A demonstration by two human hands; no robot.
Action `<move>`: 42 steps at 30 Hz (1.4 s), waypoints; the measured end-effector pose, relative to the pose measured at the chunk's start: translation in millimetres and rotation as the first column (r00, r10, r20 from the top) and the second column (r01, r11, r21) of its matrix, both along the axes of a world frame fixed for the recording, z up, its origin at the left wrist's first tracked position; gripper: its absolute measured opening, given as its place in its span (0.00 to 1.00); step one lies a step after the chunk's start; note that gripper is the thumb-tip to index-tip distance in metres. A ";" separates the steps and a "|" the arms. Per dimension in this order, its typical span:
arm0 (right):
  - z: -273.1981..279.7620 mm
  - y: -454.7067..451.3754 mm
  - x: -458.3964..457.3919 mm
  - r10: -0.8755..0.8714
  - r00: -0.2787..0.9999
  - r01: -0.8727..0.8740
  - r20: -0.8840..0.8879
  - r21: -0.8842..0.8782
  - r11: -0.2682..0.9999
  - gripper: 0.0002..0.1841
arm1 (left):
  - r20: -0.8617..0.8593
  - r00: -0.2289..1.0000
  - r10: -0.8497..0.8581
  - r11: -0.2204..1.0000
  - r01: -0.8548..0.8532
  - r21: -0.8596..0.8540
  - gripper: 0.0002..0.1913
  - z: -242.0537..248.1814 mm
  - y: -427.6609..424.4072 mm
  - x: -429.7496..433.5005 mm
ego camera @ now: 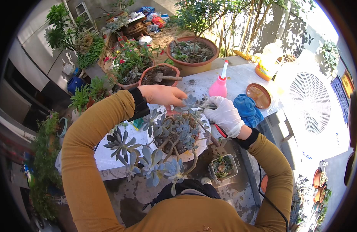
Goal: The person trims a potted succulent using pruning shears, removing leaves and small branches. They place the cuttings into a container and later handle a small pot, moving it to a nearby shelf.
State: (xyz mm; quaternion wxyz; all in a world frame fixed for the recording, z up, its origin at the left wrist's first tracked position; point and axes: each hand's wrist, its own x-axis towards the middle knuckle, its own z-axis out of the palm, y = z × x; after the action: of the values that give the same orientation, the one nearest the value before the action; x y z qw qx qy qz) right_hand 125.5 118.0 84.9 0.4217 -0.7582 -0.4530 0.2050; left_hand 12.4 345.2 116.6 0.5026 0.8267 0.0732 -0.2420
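Note:
A potted succulent [178, 130] with grey-blue rosettes on long bare stems stands before me at the front of the white tabletop. My left hand [164, 95], bare, reaches over its far side; the fingertips are at an upper rosette [190, 103], and leaves partly hide their grip. In a white glove, my right hand [224, 114] is closed around pruning shears [220, 130], whose red-and-black handle sticks out below the palm. The tool's front end lies among the stems right of that rosette, and I cannot make out its blades clearly.
Beyond my hands stand a pink squeeze bottle [218, 87], a blue cloth [248, 110] and a brown saucer [259, 95]. A trowel [166, 77] rests in a soil-filled pot [146, 74]. Below the table edge sits a plastic tub [224, 167] of cuttings. At right is an air-conditioner unit [310, 101].

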 end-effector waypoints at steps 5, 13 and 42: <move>-1.4 0.3 14.3 0.092 0.707 -0.092 -0.701 0.038 0.995 0.09 | 0.016 0.996 -0.092 0.994 0.093 -0.056 0.09 -0.1 5.5 0.3; -14.4 6.7 24.6 0.188 0.588 -0.166 -0.786 0.111 0.980 0.15 | 0.331 0.918 -0.221 0.951 0.127 0.282 0.09 -2.4 3.3 -1.0; 59.4 86.1 52.7 0.394 0.917 -0.389 0.067 -0.079 0.918 0.17 | 0.232 0.913 0.334 0.943 -0.321 -0.091 0.25 -2.1 -9.8 -8.6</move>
State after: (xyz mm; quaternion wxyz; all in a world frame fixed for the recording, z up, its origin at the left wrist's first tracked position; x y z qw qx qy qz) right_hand 178.1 204.1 144.3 0.3287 -0.6732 -0.6056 0.2684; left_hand 3.7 335.4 114.5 0.5622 0.8130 0.1419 -0.0524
